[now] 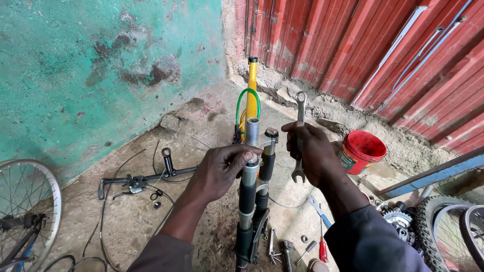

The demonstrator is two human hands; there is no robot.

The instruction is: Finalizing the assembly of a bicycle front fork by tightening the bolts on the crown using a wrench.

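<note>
A black-and-silver bicycle suspension fork (250, 201) stands nearly upright in the lower middle of the frame. Its two black legs run down out of the bottom edge, and a bare grey metal steerer tube (252, 131) rises at its top, just above the centre. The left hand (217, 171) wraps around the fork's crown from the left, thumb lying across the top of one leg. Right of it, a silver steel combination spanner (300, 136) is upright — ring end up, open end down. It sits in the closed grip of the right hand (315, 153), near the fork's top but not touching it.
</note>
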